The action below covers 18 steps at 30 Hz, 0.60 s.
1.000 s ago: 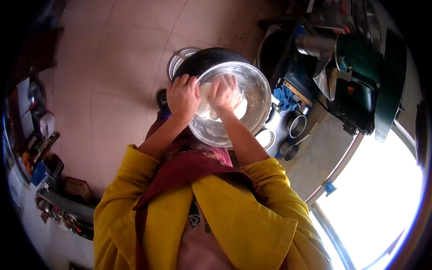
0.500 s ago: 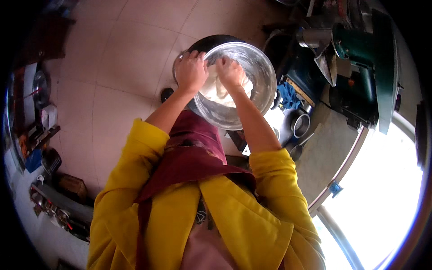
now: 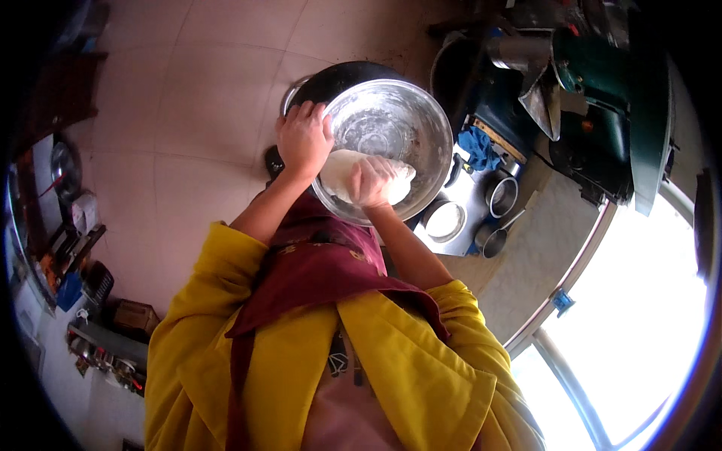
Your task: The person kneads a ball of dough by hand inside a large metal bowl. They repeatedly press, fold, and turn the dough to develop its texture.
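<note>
A wide metal bowl (image 3: 430,124), dusted white with flour inside, tilts in front of me over a dark round vessel (image 3: 342,77). White dough (image 3: 340,167) lies in a smooth oblong lump against the bowl's near wall. My left hand (image 3: 304,140) is curled over the bowl's left rim and holds it. On top of the dough is my right hand (image 3: 371,183), fingers bent and closed on it. The undersides of both hands' fingers are partly hidden.
To the right stand a metal pot (image 3: 501,197), a round pan (image 3: 444,221) and a long-handled saucepan (image 3: 490,240), near a blue cloth (image 3: 478,147). A dark green machine (image 3: 594,105) with a metal spout rises beyond them. A bright window (image 3: 624,323) fills the lower right.
My right hand has drawn back toward me with the dough, which now sits at the bowl's near side as a rounder lump. My left hand has moved slightly left and down.
</note>
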Tool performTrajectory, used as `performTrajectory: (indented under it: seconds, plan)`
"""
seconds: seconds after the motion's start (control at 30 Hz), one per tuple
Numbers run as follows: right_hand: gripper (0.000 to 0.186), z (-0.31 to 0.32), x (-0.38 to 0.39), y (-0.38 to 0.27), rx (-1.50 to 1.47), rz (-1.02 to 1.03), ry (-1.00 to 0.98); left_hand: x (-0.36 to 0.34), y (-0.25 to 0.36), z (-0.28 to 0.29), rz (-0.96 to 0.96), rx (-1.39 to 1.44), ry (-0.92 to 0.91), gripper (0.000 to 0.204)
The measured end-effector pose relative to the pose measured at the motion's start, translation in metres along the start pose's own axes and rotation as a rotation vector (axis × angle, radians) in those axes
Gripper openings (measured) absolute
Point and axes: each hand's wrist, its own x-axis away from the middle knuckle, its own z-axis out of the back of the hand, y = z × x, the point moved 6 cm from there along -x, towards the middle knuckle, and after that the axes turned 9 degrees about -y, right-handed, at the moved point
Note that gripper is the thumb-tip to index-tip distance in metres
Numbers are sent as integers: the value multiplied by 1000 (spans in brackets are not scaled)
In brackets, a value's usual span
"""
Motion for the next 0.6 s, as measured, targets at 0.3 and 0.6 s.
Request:
performTrajectory:
  seconds: [0.3, 0.6]
  plan:
    - [15, -28, -52, 37, -64, -57, -119, -8, -1, 2, -26, 22, 15, 19]
    - [30, -30, -99, 67, 31, -407, -23, -12, -1, 4, -59, 16, 29, 22]
